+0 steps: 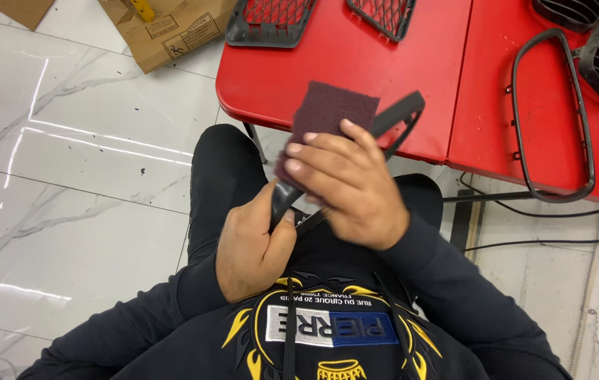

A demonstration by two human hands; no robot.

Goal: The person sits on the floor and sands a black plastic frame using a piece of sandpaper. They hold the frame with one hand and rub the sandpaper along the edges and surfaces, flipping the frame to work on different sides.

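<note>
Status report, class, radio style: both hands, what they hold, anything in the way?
Left hand gripping black trim frame. Right hand pressing maroon scouring pad onto it. Red table just ahead, nothing blocking.

Abrasive pad (331, 112) under the right hand (352, 190): maroon, coarse fibrous web, matt, fuzzy at the edges. Trim frame (398, 116) gripped in the left hand (254, 243): black plastic, smooth with a dull sheen. Table (356, 56) beyond the hands: red plastic, semi-gloss, lightly speckled. Mesh grilles (271, 21) at its far edge: matt black plastic. Floor (74, 176) left of the hands: polished marble-look tile, glossy. Cardboard (173, 28): brown, matt.
</note>
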